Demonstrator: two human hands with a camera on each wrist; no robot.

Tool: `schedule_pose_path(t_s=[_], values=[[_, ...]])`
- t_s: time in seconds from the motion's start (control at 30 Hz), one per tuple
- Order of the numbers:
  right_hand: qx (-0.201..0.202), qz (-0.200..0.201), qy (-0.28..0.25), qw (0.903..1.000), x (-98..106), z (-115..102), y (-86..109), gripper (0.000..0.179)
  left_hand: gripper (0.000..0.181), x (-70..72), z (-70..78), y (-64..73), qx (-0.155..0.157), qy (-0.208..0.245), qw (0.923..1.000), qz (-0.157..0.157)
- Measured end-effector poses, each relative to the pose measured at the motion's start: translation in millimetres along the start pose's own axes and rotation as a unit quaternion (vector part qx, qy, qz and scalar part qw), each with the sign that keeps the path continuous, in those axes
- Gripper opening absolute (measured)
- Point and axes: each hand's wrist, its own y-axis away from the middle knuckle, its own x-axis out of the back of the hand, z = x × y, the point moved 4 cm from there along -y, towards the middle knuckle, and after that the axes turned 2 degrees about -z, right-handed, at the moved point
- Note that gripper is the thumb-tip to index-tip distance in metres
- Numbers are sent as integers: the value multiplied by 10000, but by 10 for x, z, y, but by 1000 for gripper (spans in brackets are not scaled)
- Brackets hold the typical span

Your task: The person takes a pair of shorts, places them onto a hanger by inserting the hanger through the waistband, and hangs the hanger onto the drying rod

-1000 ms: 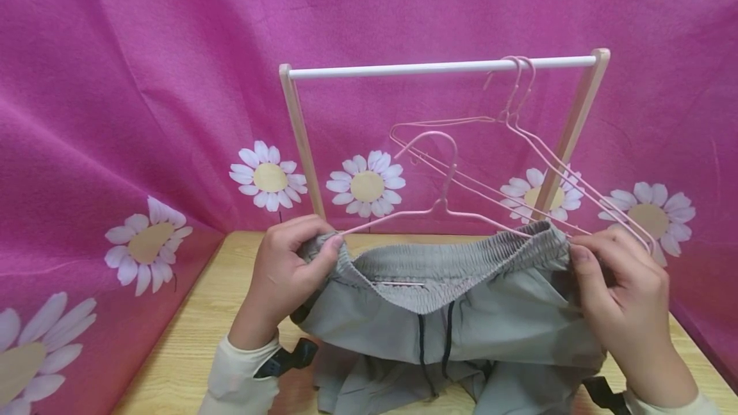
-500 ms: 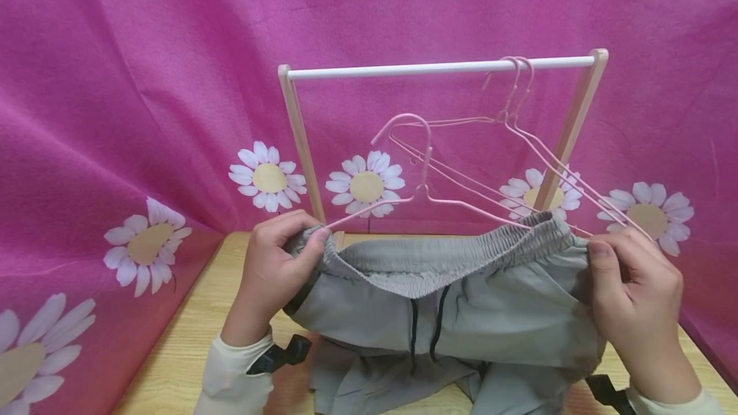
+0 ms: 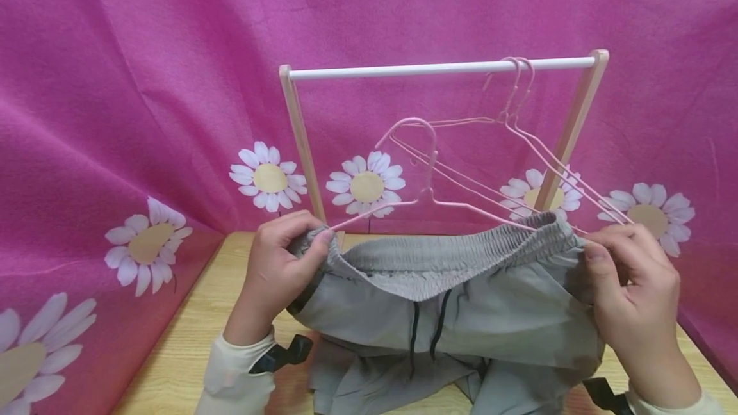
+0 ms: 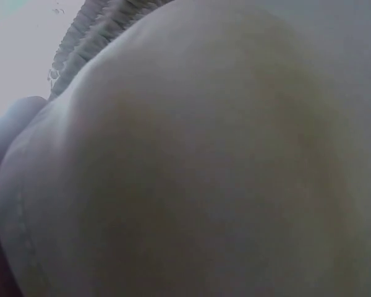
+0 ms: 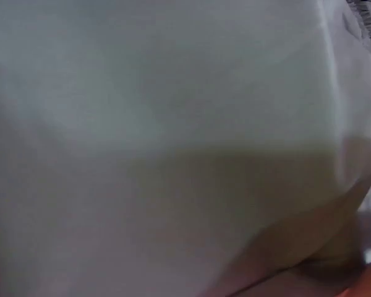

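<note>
Grey drawstring pants [image 3: 450, 332] hang with the elastic waistband stretched between both hands. My left hand [image 3: 282, 268] pinches the waistband's left end, thumb right at one end of a pink hanger [image 3: 426, 197]. The hanger's hook stands up above the opening, and its right arm runs down inside the waistband. At the other end, my right hand [image 3: 634, 293] pinches the pants near the top of the side, fingers curled. The hanger's lower bar is hidden in the pants. Close grey cloth [image 4: 191, 148] fills the left wrist view, with cloth [image 5: 204, 105] likewise across the right.
A small rack stands behind, with a white rod [image 3: 398, 70] on wooden posts [image 3: 302, 146]. Pink hangers [image 3: 516, 117] hang near its right end. The wooden table [image 3: 196, 312] lies below, and a pink flowered cloth [image 3: 173, 50] surrounds it.
Both hands have spread slightly apart, widening the waistband. The hanger has shifted left and up overall, dropping back a little in the last half second.
</note>
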Motion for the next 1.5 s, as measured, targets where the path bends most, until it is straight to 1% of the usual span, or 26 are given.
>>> schedule_pose_path(t_s=[0.07,0.17,0.27,0.37,0.53,0.63,0.7,0.77,0.8,0.83,0.87,0.97,1.1,1.17,1.23,1.33,1.4,1.5], values=[[13,-154,33,9999,-14,-22,0,20,7,-14,14,-2,-51,-5,10000,-33],[95,-349,53,9993,-42,-50,-5,18,7,-26,35,-2,-112,-79,9999,-23],[79,-416,101,9991,-64,-57,-8,14,6,-42,44,-5,-142,-182,9997,26],[-90,-299,141,9994,-67,-39,-4,7,5,-69,39,-7,-116,-174,9998,28],[-361,68,69,9993,-36,-4,-2,6,4,-94,64,-1,-26,-145,9999,-13],[-448,228,-131,9987,-8,12,-15,5,10,-81,101,4,-13,-269,9996,115],[-537,310,-282,9977,14,37,-15,5,14,-69,113,5,-19,-312,9991,272],[-604,391,-417,9965,32,54,-17,5,18,-60,106,8,32,-250,9989,396],[-644,436,-469,9959,40,61,-17,8,18,-57,96,9,86,-167,9989,426],[-681,484,-494,9953,50,67,-17,5,19,-54,84,10,175,-74,9988,453],[-712,530,-537,9946,58,73,-18,8,20,-51,70,11,288,33,9985,466],[-793,664,-634,9926,80,84,-23,9,19,-42,10,17,782,277,9954,480],[-829,799,-727,9907,104,87,-33,10,18,-30,-83,21,1559,294,9865,409],[-839,854,-760,9899,115,85,-40,11,20,-30,-124,18,1861,284,9817,288],[-859,915,-813,9888,122,82,-45,13,21,-37,-159,14,2100,291,9772,139],[-897,953,-822,9880,124,72,-46,15,24,-61,-193,8,2311,236,9726,-94],[-899,933,-801,9883,118,61,-46,15,24,-76,-210,7,2397,126,9706,-184],[-895,893,-740,9892,106,45,-47,15,23,-91,-225,3,2450,51,9694,-140]])
